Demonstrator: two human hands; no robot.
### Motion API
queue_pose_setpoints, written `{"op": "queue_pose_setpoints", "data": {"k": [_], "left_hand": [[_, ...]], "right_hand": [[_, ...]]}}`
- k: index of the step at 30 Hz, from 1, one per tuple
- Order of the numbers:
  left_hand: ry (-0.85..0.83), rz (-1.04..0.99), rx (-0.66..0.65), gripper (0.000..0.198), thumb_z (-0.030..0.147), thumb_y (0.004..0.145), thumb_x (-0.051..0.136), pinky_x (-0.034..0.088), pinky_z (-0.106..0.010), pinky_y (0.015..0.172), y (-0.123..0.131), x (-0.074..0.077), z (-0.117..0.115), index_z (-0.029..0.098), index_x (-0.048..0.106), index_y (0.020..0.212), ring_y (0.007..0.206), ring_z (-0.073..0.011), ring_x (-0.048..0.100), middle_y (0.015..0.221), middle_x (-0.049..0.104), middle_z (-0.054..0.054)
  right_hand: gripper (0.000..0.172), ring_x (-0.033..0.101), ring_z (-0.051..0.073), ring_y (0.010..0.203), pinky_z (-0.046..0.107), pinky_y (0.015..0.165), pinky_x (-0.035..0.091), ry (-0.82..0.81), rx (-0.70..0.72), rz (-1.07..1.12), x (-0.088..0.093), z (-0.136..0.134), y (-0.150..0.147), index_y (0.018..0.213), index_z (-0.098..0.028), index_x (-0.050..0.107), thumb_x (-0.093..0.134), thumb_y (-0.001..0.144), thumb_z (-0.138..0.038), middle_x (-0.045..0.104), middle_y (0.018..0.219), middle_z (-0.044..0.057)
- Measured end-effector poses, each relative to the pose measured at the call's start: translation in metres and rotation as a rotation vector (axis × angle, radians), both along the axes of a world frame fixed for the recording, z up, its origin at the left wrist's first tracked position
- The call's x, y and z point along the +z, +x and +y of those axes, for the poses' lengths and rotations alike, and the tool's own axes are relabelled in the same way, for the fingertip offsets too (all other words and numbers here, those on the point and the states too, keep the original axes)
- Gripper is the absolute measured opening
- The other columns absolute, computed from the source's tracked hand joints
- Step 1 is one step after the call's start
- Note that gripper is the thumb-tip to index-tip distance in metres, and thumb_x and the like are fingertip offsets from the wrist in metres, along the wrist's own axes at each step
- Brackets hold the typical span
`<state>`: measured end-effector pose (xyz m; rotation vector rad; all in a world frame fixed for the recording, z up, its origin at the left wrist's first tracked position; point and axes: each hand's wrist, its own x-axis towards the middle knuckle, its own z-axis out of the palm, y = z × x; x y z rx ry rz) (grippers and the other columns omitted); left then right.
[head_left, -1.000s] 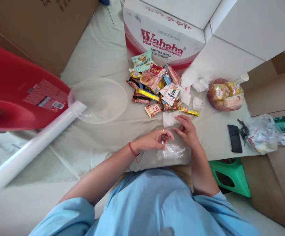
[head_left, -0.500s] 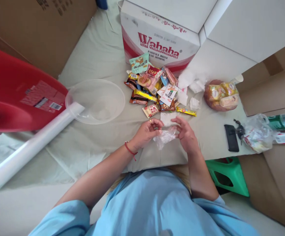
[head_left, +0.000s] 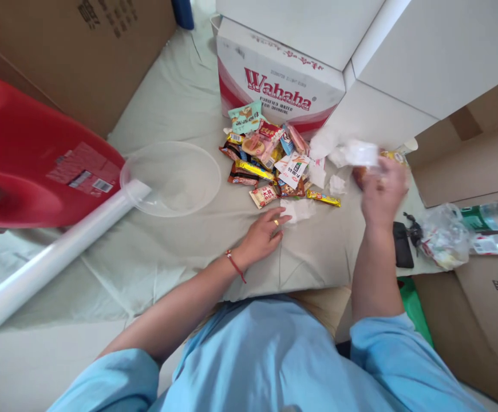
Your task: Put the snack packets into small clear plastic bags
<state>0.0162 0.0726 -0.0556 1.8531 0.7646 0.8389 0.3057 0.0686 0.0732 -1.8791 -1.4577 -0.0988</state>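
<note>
A: L hand (head_left: 264, 233)?
B: Flat on the cloth (head_left: 180, 252) near its front edge. Palm down, fingers spread, gripping nothing. Fingertips sit at the edge of a white packet (head_left: 299, 209). Looks like contact, can't swear to it.
A: R hand (head_left: 382, 193)?
B: Raised over the right part of the cloth, blurred. Fingers pinched round a clear bag (head_left: 360, 153), which sticks out above & left of the knuckles. Bag's in the air, resting on nothing.
A: What's round them?
B: Snacks (head_left: 266, 154) heaped mid-cloth toward the back edge, right up against the Wahaha box (head_left: 275, 86). Packet lies just in front of the heap. White wrappers (head_left: 323, 142) btw the heap & the R hand.
A: Left side?
B: Clear bowl (head_left: 172, 177), left of the snacks, well apart from the L hand. White roll (head_left: 55, 257) runs diagonally from the bowl toward the front-left corner, w/ its end overlapping the rim. Red tub (head_left: 30, 171) at the left edge.
A: Right side?
B: Phone (head_left: 400, 253) partly hidden behind the R forearm, keys (head_left: 412, 226) just beside it. Next a crumpled sack (head_left: 444, 237) w/ stuff inside, can't tell what. Bottles (head_left: 495, 214) lie at the right edge.
</note>
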Motion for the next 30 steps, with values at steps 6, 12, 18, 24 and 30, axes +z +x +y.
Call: {"op": "queue_pose_setpoints", "data": {"k": [6, 12, 18, 24, 30], "left_hand": [[0.025, 0.100, 0.070, 0.044, 0.014, 0.086, 0.065, 0.054, -0.049, 0.110, 0.004, -0.011, 0.001, 0.016, 0.067, 0.130, 0.124, -0.0295, 0.063, 0.138, 0.058, -0.018], [0.025, 0.083, 0.122, 0.041, 0.022, 0.089, 0.068, 0.056, -0.048, 0.104, 0.006, -0.007, -0.002, 0.018, 0.063, 0.130, 0.114, -0.0279, 0.064, 0.132, 0.058, -0.016], [-0.045, -0.034, 0.185, 0.058, 0.049, 0.084, 0.082, 0.056, -0.045, 0.096, 0.006, -0.002, -0.001, 0.017, 0.062, 0.127, 0.106, -0.0272, 0.064, 0.127, 0.060, -0.016], [-0.223, -0.178, 0.152, 0.012, 0.030, 0.090, 0.067, 0.050, -0.034, 0.084, 0.003, 0.000, 0.006, 0.019, 0.071, 0.090, 0.085, -0.0191, 0.063, 0.092, 0.067, -0.005], [-0.714, -0.611, 0.191, 0.019, 0.031, 0.071, 0.077, 0.044, -0.027, 0.073, -0.003, 0.011, 0.014, 0.019, 0.063, 0.075, 0.072, -0.0122, 0.055, 0.074, 0.060, 0.003]], "right_hand": [[0.044, 0.066, 0.028, 0.107, 0.042, 0.079, 0.061, -0.139, 0.069, 0.211, -0.065, -0.011, -0.013, 0.126, -0.024, 0.069, 0.063, 0.091, -0.050, 0.066, 0.131, 0.016], [0.047, 0.055, 0.016, 0.066, 0.032, 0.063, 0.050, -0.313, 0.042, 0.571, -0.109, -0.022, -0.048, 0.109, -0.019, 0.073, 0.076, 0.075, -0.052, 0.073, 0.099, 0.007], [0.029, 0.047, 0.012, 0.060, 0.026, 0.054, 0.039, -0.286, 0.201, 0.901, -0.089, -0.028, -0.091, 0.091, -0.023, 0.072, 0.080, 0.078, -0.048, 0.066, 0.077, -0.001], [0.031, 0.040, 0.008, 0.053, 0.024, 0.049, 0.032, -0.257, 0.265, 1.180, -0.071, -0.044, -0.100, 0.087, -0.024, 0.071, 0.089, 0.073, -0.044, 0.057, 0.070, -0.005], [0.038, 0.040, 0.006, 0.054, 0.020, 0.047, 0.029, -0.176, 0.082, 1.308, -0.066, -0.067, -0.070, 0.083, -0.023, 0.068, 0.096, 0.062, -0.039, 0.056, 0.072, -0.005]]}}
